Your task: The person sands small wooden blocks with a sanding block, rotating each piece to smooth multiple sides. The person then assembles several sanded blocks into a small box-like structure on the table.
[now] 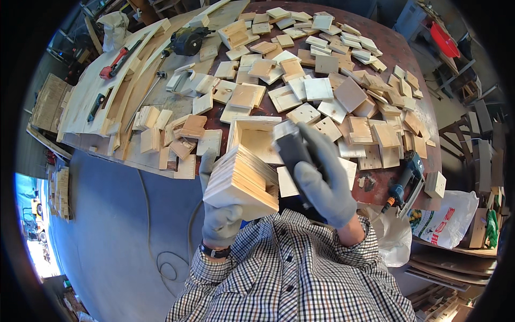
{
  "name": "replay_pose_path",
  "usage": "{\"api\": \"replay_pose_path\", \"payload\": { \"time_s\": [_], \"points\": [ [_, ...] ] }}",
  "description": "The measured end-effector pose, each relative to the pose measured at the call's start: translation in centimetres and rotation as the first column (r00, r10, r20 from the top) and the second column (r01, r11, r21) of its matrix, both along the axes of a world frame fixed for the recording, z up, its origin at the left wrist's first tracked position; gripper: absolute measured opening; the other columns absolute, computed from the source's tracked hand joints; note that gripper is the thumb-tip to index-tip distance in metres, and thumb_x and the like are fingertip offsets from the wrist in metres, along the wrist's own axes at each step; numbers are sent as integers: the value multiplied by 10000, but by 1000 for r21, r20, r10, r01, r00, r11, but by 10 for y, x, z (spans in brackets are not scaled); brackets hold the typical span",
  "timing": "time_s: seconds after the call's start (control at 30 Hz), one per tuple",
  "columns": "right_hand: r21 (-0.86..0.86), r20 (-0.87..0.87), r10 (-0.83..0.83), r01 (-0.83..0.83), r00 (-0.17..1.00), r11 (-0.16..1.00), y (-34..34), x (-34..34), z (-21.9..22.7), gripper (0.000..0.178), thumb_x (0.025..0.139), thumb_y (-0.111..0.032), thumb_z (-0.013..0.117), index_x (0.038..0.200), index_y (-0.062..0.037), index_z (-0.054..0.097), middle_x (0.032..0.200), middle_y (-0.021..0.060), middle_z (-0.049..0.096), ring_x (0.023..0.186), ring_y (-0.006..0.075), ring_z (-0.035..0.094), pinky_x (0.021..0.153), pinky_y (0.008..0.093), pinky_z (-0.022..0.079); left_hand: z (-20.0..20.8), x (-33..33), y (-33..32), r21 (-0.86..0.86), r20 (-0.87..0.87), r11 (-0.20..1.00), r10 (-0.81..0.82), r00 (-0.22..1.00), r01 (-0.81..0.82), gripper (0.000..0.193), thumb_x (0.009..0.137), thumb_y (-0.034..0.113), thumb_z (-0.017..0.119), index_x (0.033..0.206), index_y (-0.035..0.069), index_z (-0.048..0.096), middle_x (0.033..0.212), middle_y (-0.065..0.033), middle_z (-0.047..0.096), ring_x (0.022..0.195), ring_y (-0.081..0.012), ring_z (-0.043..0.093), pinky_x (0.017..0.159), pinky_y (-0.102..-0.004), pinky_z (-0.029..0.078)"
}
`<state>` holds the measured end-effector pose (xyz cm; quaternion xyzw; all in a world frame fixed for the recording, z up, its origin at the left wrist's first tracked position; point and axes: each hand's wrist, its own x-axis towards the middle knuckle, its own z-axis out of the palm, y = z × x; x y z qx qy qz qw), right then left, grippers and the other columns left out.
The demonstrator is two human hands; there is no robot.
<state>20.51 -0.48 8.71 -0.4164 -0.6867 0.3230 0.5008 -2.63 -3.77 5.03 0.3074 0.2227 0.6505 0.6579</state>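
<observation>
My left hand (222,221), in a grey glove, is closed around a bundle of thin wooden boards (236,185), its striped, layered edges facing up. The bundle is tilted in front of my chest. My right hand (330,185), also gloved, grips a dark rectangular block (294,155) with a paler grey end. This block hangs just right of the boards, apart from them; I cannot tell exactly what kind of tool it is. Right behind the bundle, an open-topped wooden box (232,134) sits at the table's near edge, partly hidden by the boards.
Many small wooden boards (318,89) lie heaped over the dark red table (370,185). A teal nail gun (405,180) lies at the right edge beside a white plastic bag (450,217). Red-handled tool (113,63) and black power tool (188,40) lie left. A hose (147,214) trails over the floor.
</observation>
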Motion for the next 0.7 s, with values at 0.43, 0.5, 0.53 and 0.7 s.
{"api": "replay_pose_path", "payload": {
  "time_s": [0.43, 0.5, 0.53, 0.7],
  "points": [
    [121, 75, 14, -23, 997, 992, -5, -6, 25, 731, 1032, -366, 681, 1582, 56, 449, 1525, 270, 493, 1381, 387, 542, 1169, 459, 438, -8, -11, 7, 658, -751, 752, 659, 39, -37, 1201, 702, 117, 921, 1660, -49, 216, 1433, -200, 545, 1272, -350, 598, 1120, -455, 482],
    [258, 256, 23, -91, 966, 962, -4, -22, 16, 704, 998, -403, 724, 1562, -37, 517, 1544, 265, 478, 1305, 398, 568, 1131, 499, 444, -1, -6, 6, 689, -725, 725, 689, 5, 19, 1239, 712, 137, 941, 1675, -54, 184, 1457, -216, 537, 1287, -355, 601, 1121, -457, 487],
    [289, 404, -16, -110, 915, 951, -7, -29, 12, 691, 984, -412, 734, 1553, -73, 539, 1550, 257, 474, 1277, 396, 577, 1111, 508, 447, 2, -4, 5, 675, -738, 738, 675, 26, 3, 1249, 718, 149, 947, 1679, -55, 174, 1466, -222, 535, 1290, -356, 605, 1122, -459, 489],
    [235, 391, -241, 157, 888, 959, 27, -17, -32, 632, 961, -305, 746, 1518, -106, 522, 1410, 241, 556, 1196, 439, 608, 996, 538, 503, 2, -9, -2, 621, -784, 783, 618, 63, 50, 1226, 737, 174, 953, 1678, -54, 201, 1438, -216, 568, 1260, -344, 633, 1082, -445, 519]
  ]
}}
